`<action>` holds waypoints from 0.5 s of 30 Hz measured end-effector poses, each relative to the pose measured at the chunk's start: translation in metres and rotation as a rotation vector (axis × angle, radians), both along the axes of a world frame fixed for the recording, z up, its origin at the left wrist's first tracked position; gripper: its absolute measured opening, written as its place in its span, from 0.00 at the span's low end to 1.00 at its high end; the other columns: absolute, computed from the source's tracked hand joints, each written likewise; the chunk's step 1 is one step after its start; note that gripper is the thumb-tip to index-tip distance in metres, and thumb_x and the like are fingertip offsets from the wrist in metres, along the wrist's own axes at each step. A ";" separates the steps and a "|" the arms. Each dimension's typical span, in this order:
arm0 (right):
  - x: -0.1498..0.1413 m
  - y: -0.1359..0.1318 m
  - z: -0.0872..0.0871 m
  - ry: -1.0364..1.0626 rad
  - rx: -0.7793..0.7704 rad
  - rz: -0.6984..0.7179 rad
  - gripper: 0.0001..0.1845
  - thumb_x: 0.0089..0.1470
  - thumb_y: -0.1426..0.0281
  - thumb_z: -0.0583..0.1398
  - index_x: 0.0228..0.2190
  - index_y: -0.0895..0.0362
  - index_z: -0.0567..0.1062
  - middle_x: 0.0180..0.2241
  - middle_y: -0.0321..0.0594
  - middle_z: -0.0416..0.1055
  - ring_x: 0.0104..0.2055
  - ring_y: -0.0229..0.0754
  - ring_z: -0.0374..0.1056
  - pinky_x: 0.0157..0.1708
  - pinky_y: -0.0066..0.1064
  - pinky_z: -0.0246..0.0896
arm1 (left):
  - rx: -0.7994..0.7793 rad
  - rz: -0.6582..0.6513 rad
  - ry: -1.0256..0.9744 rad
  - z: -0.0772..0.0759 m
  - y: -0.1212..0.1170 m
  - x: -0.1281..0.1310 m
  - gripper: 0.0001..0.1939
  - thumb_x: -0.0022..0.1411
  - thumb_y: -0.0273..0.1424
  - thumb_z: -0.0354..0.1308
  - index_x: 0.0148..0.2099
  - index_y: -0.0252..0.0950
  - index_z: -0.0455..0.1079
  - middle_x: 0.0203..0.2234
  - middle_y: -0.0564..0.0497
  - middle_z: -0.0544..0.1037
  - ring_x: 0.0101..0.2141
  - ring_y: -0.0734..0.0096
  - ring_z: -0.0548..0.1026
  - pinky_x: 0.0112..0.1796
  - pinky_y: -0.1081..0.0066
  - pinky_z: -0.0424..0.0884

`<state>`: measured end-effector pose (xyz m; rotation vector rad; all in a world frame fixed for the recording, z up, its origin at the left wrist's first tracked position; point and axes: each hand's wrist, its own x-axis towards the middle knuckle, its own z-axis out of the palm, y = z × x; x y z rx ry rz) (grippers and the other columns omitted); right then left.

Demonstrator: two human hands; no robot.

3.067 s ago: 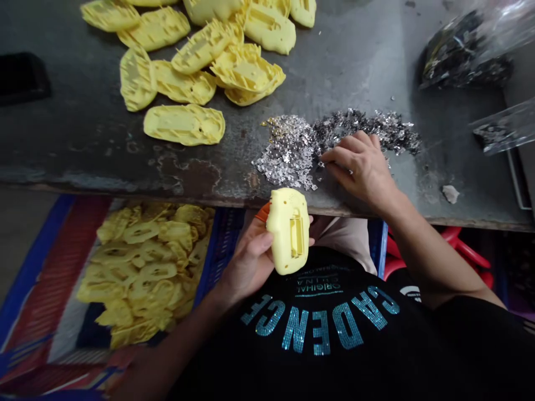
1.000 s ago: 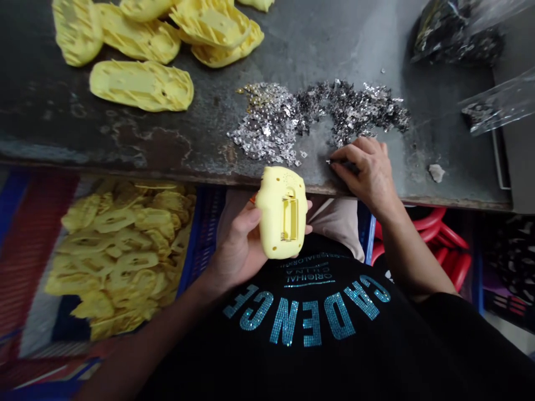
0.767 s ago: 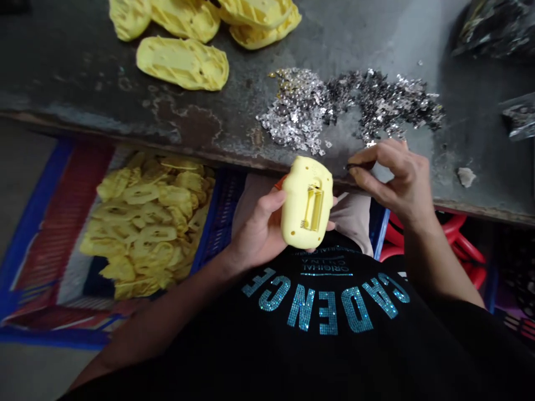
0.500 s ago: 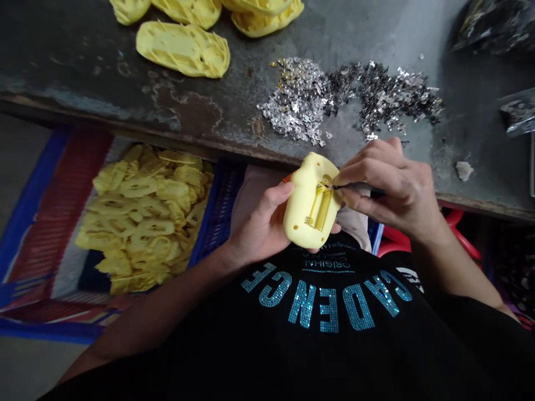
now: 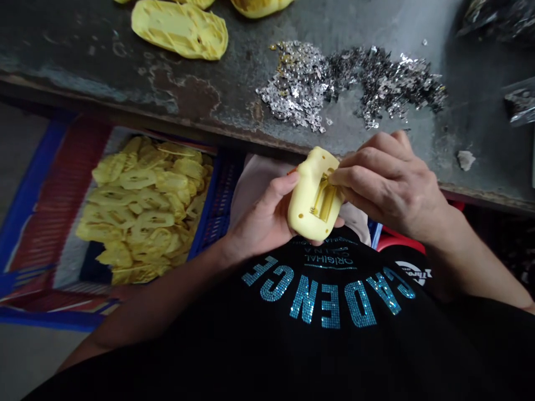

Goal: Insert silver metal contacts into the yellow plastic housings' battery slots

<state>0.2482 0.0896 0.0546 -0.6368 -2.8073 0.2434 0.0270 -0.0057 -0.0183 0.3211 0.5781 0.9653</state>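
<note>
Cradling yellow plastic housing (image 5: 311, 203) in left hand (image 5: 263, 214); pinching hidden item, right hand (image 5: 387, 184) pressed together against housing's battery compartment (image 5: 324, 197).

A scarred grey metal-topped table (image 5: 104, 61) runs across the upper half of the frame, its surface stained and flaking near the front edge. At upper left lies a yellow plastic shell (image 5: 179, 29), with others cut off by the top edge. Right of centre sits a loose heap of silver metal bits (image 5: 346, 83). A plastic bag (image 5: 520, 100) lies at far right, just above a small pale lump (image 5: 466, 160).
</note>
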 end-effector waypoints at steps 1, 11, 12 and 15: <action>0.000 -0.001 -0.001 0.008 0.012 -0.004 0.21 0.85 0.60 0.52 0.48 0.48 0.84 0.47 0.41 0.83 0.48 0.52 0.76 0.52 0.53 0.71 | -0.009 -0.008 -0.005 0.001 0.000 0.000 0.43 0.73 0.57 0.70 0.79 0.39 0.72 0.64 0.41 0.87 0.55 0.29 0.90 0.26 0.68 0.83; 0.013 -0.015 -0.018 0.263 -0.060 -0.173 0.08 0.80 0.65 0.62 0.50 0.46 0.83 0.46 0.39 0.88 0.44 0.49 0.80 0.47 0.50 0.69 | -0.058 0.018 -0.046 0.000 0.001 0.001 0.45 0.69 0.55 0.74 0.79 0.40 0.72 0.58 0.40 0.90 0.55 0.30 0.90 0.34 0.59 0.89; 0.013 -0.015 -0.021 0.330 -0.095 -0.182 0.06 0.79 0.66 0.64 0.50 0.47 0.83 0.46 0.40 0.88 0.45 0.50 0.80 0.48 0.49 0.71 | -0.052 0.042 -0.031 0.000 0.001 0.002 0.45 0.68 0.54 0.75 0.78 0.40 0.73 0.58 0.40 0.90 0.56 0.31 0.89 0.37 0.57 0.91; 0.011 -0.010 -0.031 0.435 -0.274 -0.209 0.10 0.76 0.63 0.68 0.55 0.48 0.83 0.54 0.46 0.86 0.54 0.53 0.81 0.51 0.48 0.77 | 0.005 0.171 0.078 -0.002 -0.004 0.004 0.41 0.66 0.49 0.79 0.75 0.42 0.76 0.62 0.44 0.89 0.63 0.32 0.86 0.51 0.51 0.91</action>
